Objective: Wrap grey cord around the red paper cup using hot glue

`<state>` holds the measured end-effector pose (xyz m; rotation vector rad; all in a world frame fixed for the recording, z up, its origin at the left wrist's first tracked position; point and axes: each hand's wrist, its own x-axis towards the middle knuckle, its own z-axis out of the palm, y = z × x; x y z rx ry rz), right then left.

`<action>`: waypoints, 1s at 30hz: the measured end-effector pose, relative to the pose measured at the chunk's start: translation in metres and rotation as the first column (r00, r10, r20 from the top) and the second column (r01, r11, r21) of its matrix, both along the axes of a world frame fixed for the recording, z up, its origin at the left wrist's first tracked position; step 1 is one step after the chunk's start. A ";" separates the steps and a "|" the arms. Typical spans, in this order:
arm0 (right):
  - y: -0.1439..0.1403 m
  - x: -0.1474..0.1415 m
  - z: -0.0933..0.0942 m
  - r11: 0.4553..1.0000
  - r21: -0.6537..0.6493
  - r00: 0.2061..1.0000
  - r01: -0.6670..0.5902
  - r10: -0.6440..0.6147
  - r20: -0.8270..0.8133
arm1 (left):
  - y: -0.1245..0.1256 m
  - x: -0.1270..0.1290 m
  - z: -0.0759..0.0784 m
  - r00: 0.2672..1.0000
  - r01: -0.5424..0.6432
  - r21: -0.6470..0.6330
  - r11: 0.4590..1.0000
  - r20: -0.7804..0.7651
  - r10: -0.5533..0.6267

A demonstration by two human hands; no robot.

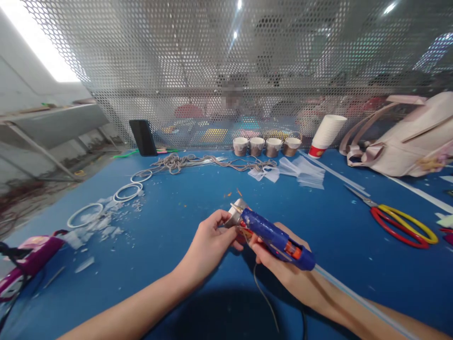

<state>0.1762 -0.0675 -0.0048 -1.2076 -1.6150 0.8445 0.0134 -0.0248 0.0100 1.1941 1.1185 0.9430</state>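
Observation:
My left hand (212,236) is closed on a small white and red paper cup (235,216), tipped on its side over the middle of the table. A blue hot glue gun (269,233) is gripped in my right hand (290,276), and its metal nozzle lies across the cup in this view; whether they touch I cannot tell. Out of the gun's back runs a long clear glue stick (354,295). Below the hands hangs a thin grey-brown cord (264,295). My right fingers are partly hidden by the gun.
On the blue table (170,198), several cord-trimmed cups (273,148) line the back beside a cup stack (327,134). Scissors (403,224) and a pink bag (406,141) are right. White rings (85,216), a purple power strip (33,264) and a phone (143,137) are left. Tangled cord (175,163) lies behind.

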 end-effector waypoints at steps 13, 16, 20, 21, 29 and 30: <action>0.002 0.000 -0.010 0.996 -0.086 0.996 -0.034 0.027 -0.080 | 0.017 -0.013 0.000 0.935 -0.168 -0.082 0.982 0.301 0.185; 0.004 -0.003 -0.020 0.997 -0.047 0.998 -0.068 0.069 0.001 | 0.017 -0.014 0.001 0.905 -0.158 -0.140 0.978 0.375 0.200; 0.005 -0.002 -0.025 0.998 0.025 0.992 -0.050 0.047 0.114 | 0.017 -0.014 0.001 0.892 -0.157 -0.139 0.978 0.406 0.201; 0.005 -0.001 -0.023 0.998 0.044 0.990 -0.041 0.034 0.137 | 0.018 -0.014 0.001 0.894 -0.157 -0.133 0.978 0.402 0.199; 0.008 0.009 -0.007 0.994 0.010 0.992 0.109 -0.109 0.063 | 0.018 -0.016 -0.002 0.952 -0.149 -0.030 0.988 0.265 0.151; 0.009 0.009 -0.007 0.995 0.005 0.991 0.099 -0.099 0.092 | 0.017 -0.016 -0.002 0.963 -0.145 -0.011 0.989 0.230 0.143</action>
